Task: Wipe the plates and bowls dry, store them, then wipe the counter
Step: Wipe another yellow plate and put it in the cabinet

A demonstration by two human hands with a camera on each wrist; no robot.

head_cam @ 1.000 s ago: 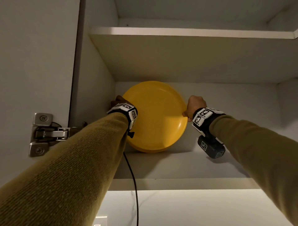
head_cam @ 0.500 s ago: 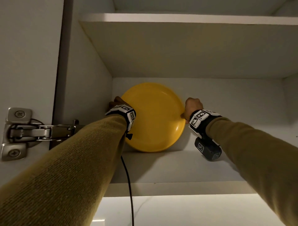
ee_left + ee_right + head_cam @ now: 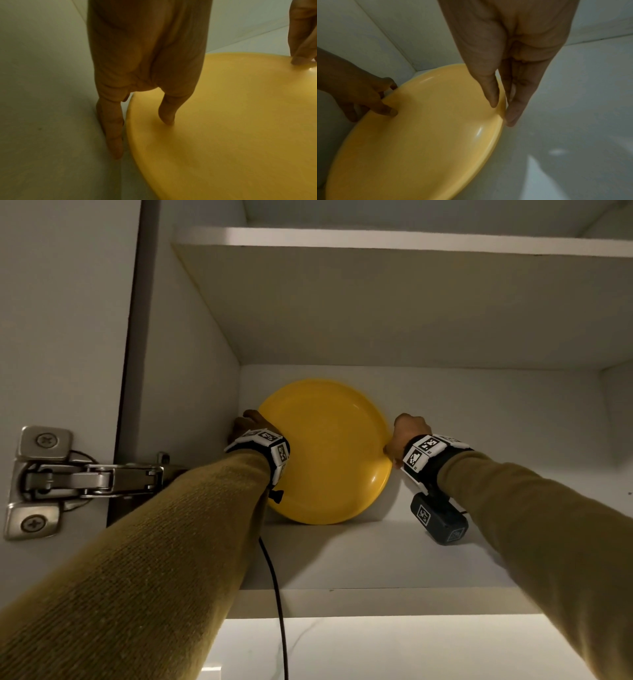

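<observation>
A yellow plate (image 3: 329,450) stands on edge at the back left of the lower cabinet shelf (image 3: 359,559), leaning towards the back wall. My left hand (image 3: 253,426) pinches its left rim, thumb on the face and fingers behind, close to the cabinet's side wall. My right hand (image 3: 407,433) pinches the right rim the same way. The left wrist view shows the left hand (image 3: 142,138) on the plate (image 3: 231,135). In the right wrist view the right hand (image 3: 502,115) grips the plate (image 3: 419,135), and the left hand (image 3: 364,94) holds the far rim.
An upper shelf (image 3: 394,241) hangs over the plate. The cabinet's left wall (image 3: 191,405) is right beside the left hand. A metal door hinge (image 3: 82,481) sits at the left. A black cable (image 3: 277,594) hangs from my left wrist. The shelf stretches bare to the right.
Both hands have kept their hold on the plate's rim at the back of the shelf. Only my view has shifted a little.
</observation>
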